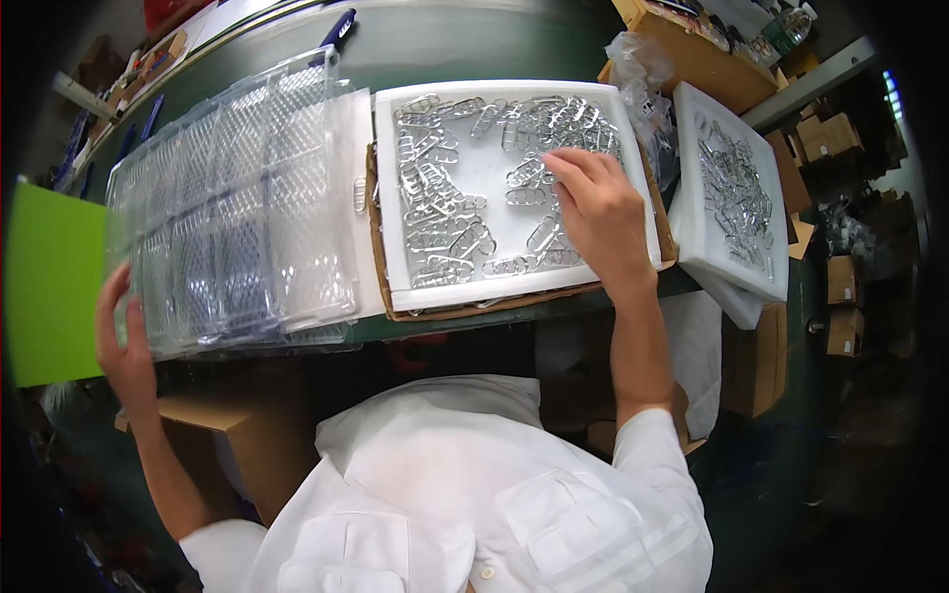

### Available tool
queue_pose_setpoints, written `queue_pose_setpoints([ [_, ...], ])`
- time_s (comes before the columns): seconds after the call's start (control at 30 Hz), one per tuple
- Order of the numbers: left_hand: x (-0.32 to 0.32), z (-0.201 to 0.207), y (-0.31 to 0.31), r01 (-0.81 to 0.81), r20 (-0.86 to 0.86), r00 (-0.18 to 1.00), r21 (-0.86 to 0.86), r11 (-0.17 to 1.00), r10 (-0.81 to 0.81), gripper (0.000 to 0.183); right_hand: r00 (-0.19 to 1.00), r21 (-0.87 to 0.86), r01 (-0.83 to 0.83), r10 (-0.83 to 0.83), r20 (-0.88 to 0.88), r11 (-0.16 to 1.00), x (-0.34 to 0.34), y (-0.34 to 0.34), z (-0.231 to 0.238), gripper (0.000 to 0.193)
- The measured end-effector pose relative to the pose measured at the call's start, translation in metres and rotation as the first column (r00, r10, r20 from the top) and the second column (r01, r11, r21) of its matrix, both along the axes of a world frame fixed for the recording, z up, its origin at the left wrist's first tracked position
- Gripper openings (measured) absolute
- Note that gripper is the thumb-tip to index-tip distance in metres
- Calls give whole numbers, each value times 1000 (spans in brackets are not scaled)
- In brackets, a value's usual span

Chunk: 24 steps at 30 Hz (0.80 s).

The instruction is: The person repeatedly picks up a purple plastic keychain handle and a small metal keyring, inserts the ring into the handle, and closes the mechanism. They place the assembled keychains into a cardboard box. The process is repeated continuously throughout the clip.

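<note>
- Reaching over the white foam tray (474,158), the right hand (605,219) has its fingertips drawn together at the glossy, slotted metal pieces (435,212) lying inside; whether it grasps one, I cannot tell.
- Left of the foam tray: a clear plastic compartment tray (242,198), finely crosshatched; the left hand (127,346) curves at its outer edge, grip unclear.
- Right of the foam tray: a tilted second foam tray (727,281), holding similar metal.
</note>
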<state>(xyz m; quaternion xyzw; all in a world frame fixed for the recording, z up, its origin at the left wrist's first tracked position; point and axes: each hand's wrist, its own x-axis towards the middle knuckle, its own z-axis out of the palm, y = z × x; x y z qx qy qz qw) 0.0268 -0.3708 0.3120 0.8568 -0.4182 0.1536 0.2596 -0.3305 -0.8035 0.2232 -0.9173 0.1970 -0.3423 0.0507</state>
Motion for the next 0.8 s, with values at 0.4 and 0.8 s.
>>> queue_pose_setpoints([
  [0.4, -99, -170, 383, -703, -492, 498, 253, 665, 714, 28, 845, -110, -65, -4, -535, 992, 13, 8, -21, 24],
  [0.8, -168, -318, 316, -64, -631, 687, 442, 895, 361, 40, 842, -40, -37, 9, -540, 999, 39, 40, -15, 8],
])
